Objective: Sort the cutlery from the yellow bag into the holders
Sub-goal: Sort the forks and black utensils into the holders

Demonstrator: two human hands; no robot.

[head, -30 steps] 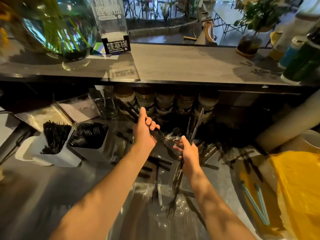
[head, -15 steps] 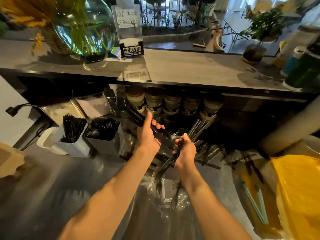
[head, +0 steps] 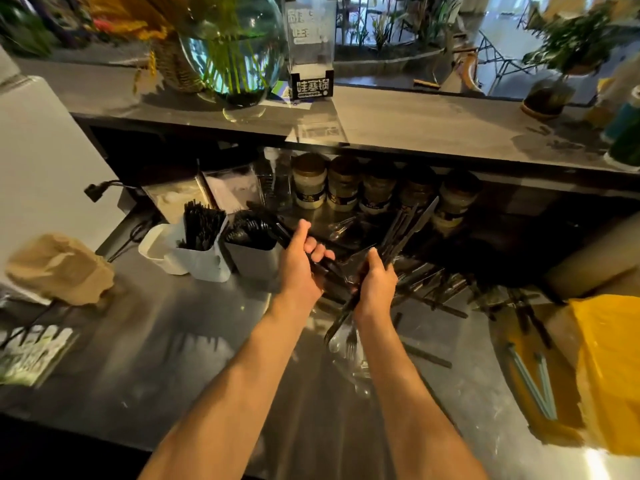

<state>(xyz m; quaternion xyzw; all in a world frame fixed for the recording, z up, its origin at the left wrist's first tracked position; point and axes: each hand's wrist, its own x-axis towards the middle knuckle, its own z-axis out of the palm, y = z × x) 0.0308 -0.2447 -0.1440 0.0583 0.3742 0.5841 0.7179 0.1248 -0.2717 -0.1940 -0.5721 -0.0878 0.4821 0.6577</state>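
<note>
My left hand grips a bundle of black plastic cutlery pieces whose ends stick out up-left toward the holders. My right hand holds a second bundle of black knives and forks, blades fanning up-right and fork heads hanging below the wrist. Loose black cutlery lies scattered on the steel counter to the right. A white holder with black forks and a grey holder with black spoons stand left of my hands. The yellow bag lies at the right edge.
Several jars line the shelf under the grey upper counter. A crumpled brown paper bag and a printed packet lie at left. Blue-green straws rest beside the yellow bag. A glass vase stands on the upper counter.
The view has shifted left, so the holders now sit closer to my hands. My hands have come together, and the right one has gathered more knives into its bundle.
</note>
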